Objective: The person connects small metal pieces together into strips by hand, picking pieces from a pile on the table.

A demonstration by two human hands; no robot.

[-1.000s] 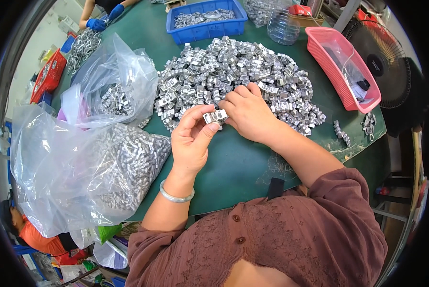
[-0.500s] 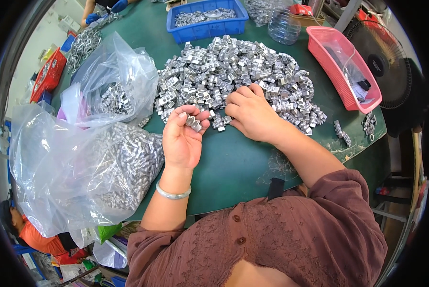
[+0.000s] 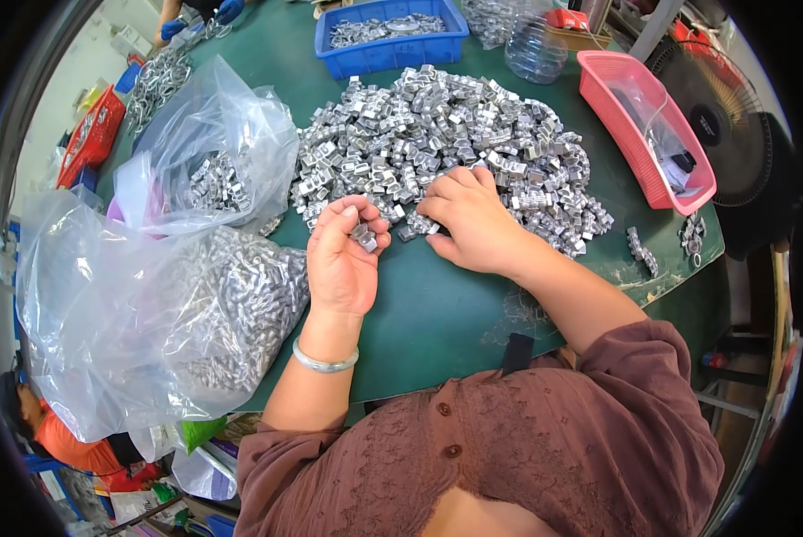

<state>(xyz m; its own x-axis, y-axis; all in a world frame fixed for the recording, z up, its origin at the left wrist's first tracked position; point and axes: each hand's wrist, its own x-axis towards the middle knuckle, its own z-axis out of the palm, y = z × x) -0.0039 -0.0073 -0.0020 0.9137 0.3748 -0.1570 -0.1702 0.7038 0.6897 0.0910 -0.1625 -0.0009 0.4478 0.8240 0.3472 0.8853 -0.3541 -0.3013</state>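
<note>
A large heap of small silvery metal parts [image 3: 437, 125], ring-like and blocky, lies on the green table in front of me. My left hand [image 3: 343, 264] is palm up at the heap's near left edge. Its curled fingers and thumb close round a small metal part [image 3: 364, 236]; whether more sit behind it is hidden. At the near edge of the heap, my right hand [image 3: 475, 219] bends palm down, its thumb and fingers round a loose metal part [image 3: 410, 231]. The fingers partly cover what lies between them.
Plastic bags of metal parts [image 3: 240, 304] stand on the left. Behind the heap is a blue bin [image 3: 392, 61]; a pink basket [image 3: 652, 134] and a fan [image 3: 719, 116] are at right. Another person's blue-gloved hand [image 3: 229, 11] shows at the far left.
My right hand has shifted slightly, its thumb now further from the fingers. The part in my left hand sits differently, with the fingers curled a little more. The other person's gloved hands moved.
</note>
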